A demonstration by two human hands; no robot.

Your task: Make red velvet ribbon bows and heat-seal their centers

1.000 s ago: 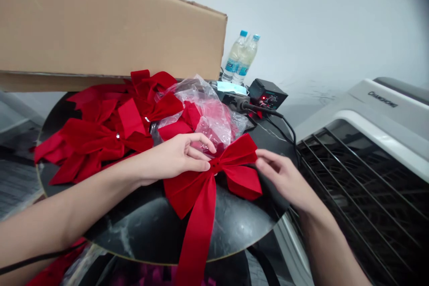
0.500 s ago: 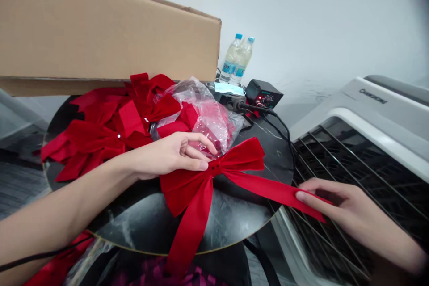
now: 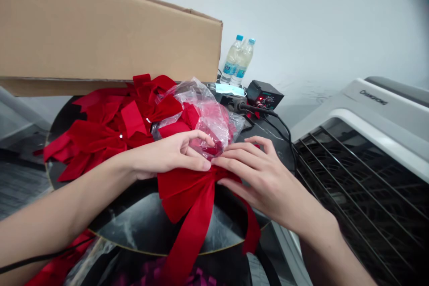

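Observation:
A red velvet bow (image 3: 187, 192) is held over the front of the round black marbled table (image 3: 130, 228), its two tails hanging past the edge. My left hand (image 3: 177, 152) pinches the bow near its centre, thumb in front. From the right, my right hand (image 3: 251, 170) has its fingers closed at the bow's middle and covers the right loop and the knot. Behind both hands lies a clear plastic bag (image 3: 214, 120) with red material inside. More red bows (image 3: 100, 138) are heaped on the table's left side, some with a small shiny piece at the centre.
A long cardboard box (image 3: 110, 31) stands behind the table. Two water bottles (image 3: 236, 62), a blue face mask (image 3: 229, 89) and a black control box (image 3: 264, 94) with a cable are at the back right. A white heater (image 3: 362, 143) with a wire grille stands on the right.
My right hand has let go of the bow's right tail and moved left to the bow's centre. That tail now hangs down. My left hand has stayed nearly in place.

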